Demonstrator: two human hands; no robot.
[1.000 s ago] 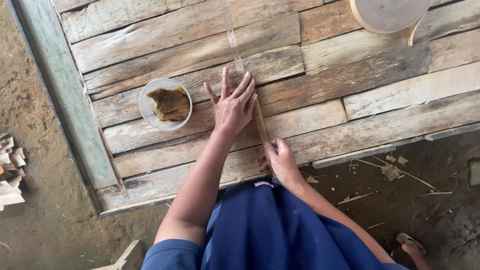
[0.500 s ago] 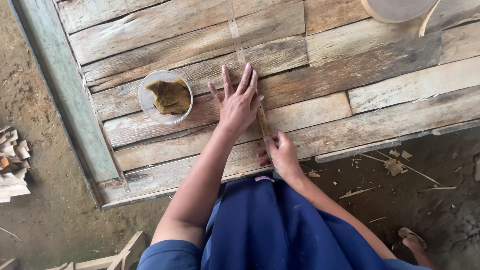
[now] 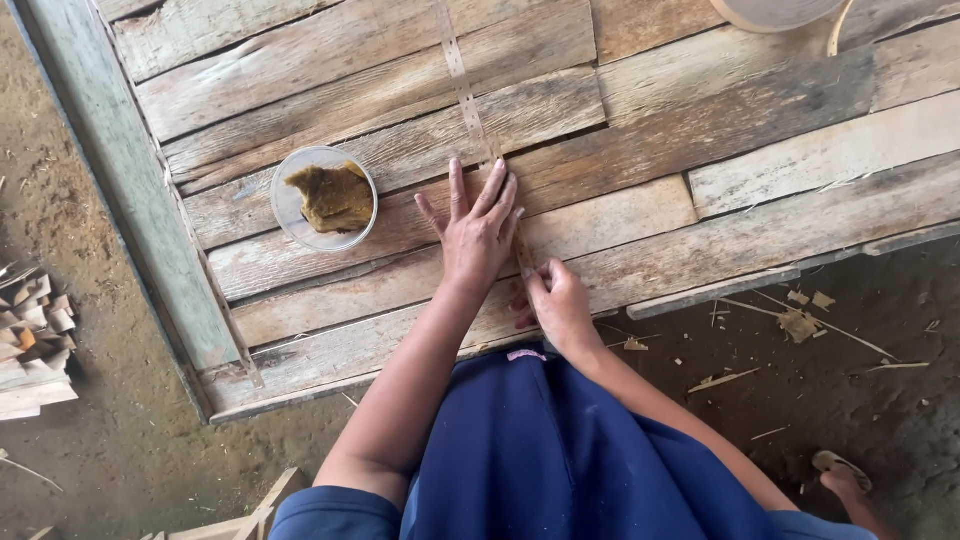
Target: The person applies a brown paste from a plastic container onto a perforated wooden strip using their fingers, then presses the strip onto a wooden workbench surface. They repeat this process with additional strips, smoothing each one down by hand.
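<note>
A long thin bamboo strip (image 3: 463,82) lies across a weathered wooden plank platform (image 3: 700,130), running from the far edge toward me. My left hand (image 3: 478,232) rests flat on the planks with fingers spread, its fingertips against the strip. My right hand (image 3: 555,300) pinches the near end of the strip close to the platform's front edge. A clear round plastic tub (image 3: 323,197) holding a brownish-yellow paste sits on the planks left of my left hand.
A pale round container (image 3: 780,12) shows at the top right edge. A stack of cut wood pieces (image 3: 30,340) lies on the dirt at the left. Wood scraps (image 3: 800,320) litter the ground at the right. My blue skirt (image 3: 540,450) fills the bottom.
The view has shifted slightly; both hands stay on the strip in nearly the same pose, with the left hand's fingers a little further along the strip.
</note>
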